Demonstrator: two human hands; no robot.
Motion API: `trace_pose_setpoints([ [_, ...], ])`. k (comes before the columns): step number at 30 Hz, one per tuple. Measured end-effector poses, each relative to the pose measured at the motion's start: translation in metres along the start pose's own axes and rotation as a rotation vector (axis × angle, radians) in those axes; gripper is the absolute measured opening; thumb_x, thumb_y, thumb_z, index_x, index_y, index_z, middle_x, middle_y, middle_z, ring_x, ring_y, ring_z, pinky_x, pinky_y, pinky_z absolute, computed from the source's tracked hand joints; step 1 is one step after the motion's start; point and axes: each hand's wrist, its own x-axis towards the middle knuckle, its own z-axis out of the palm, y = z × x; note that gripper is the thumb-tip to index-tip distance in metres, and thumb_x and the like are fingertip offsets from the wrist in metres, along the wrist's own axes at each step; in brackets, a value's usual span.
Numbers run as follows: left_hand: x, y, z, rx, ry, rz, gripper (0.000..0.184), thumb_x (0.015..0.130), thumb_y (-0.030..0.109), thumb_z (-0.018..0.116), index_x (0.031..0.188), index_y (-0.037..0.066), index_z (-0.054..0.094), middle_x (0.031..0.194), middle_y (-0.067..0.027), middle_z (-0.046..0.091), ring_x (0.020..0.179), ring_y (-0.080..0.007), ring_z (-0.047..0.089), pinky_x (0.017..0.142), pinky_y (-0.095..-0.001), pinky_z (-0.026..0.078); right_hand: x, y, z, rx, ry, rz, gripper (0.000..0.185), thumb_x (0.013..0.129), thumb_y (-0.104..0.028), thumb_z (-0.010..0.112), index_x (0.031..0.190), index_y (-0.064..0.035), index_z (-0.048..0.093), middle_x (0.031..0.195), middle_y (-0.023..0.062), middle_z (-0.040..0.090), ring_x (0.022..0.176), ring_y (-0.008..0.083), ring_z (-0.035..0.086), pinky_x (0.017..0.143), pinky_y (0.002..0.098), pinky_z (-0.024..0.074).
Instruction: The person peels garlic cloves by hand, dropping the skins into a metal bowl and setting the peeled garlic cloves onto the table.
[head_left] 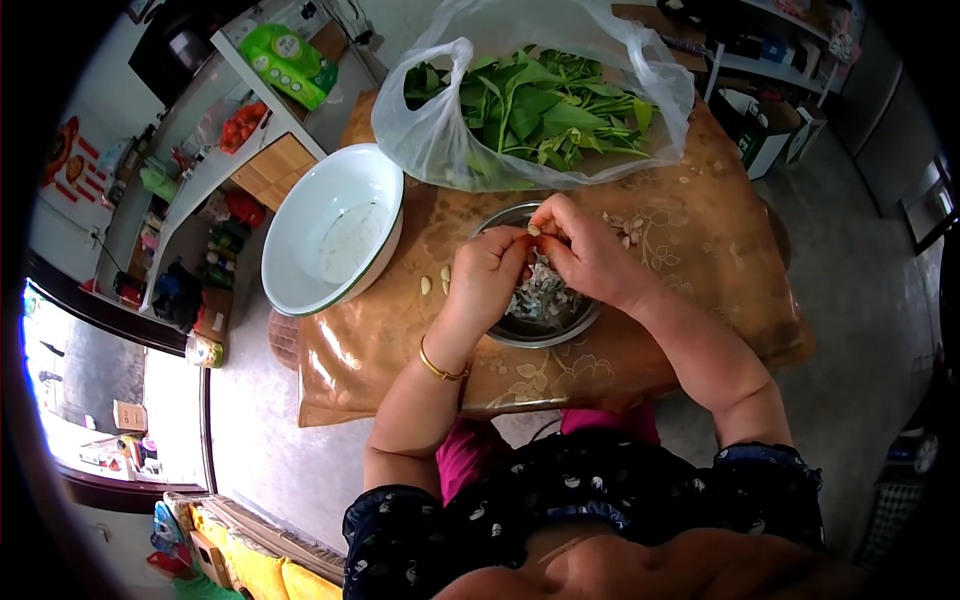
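Over a steel bowl (545,342), my left hand (482,275) and my right hand (585,250) meet fingertip to fingertip. Both are closed in a pinch around a small pale garlic clove (534,231). Papery whitish and purplish garlic skins (545,295) lie in the bowl below them. Left of my left hand, a few pale garlic cloves (427,285) rest on the tablecloth. More cloves (628,228), with bits that look like skin, are scattered beyond my right hand. My fingers partly hide the clove and the bowl's far rim.
A clear plastic bag (420,135) of green leafy vegetables (540,105) covers the table's far side. At the left edge stands a white enamel basin (340,235) with a little residue inside. A brown patterned cloth (690,290) covers the table. Shelves (270,110) stand at the left.
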Motion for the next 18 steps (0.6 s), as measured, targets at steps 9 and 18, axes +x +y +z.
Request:
trace_pose_setpoints([
  [9,-0.0007,0.0013,-0.0031,0.144,0.011,0.111,0.014,0.080,0.004,0.054,0.084,-0.003,0.065,0.064,-0.0116,0.060,0.057,-0.0191,0.058,0.055,-0.0301,0.045,0.0009,0.0044,-0.0025,0.037,-0.059,0.033,0.015,0.083,0.004,0.051,0.097,0.0009,0.049,0.079,0.0060,0.058,0.072,0.0093,0.054,0.065,0.0237,0.0441],
  [18,-0.0016,0.0048,-0.0038,0.077,0.007,0.057,0.013,0.079,0.006,0.055,0.083,-0.003,0.064,0.063,-0.0116,0.060,0.053,-0.0158,0.058,0.051,-0.0282,0.046,0.0010,-0.0020,-0.0049,0.177,-0.096,0.150,0.015,0.081,0.002,0.051,0.096,0.0003,0.049,0.076,0.0035,0.056,0.067,0.0072,0.051,0.059,0.0226,0.0424],
])
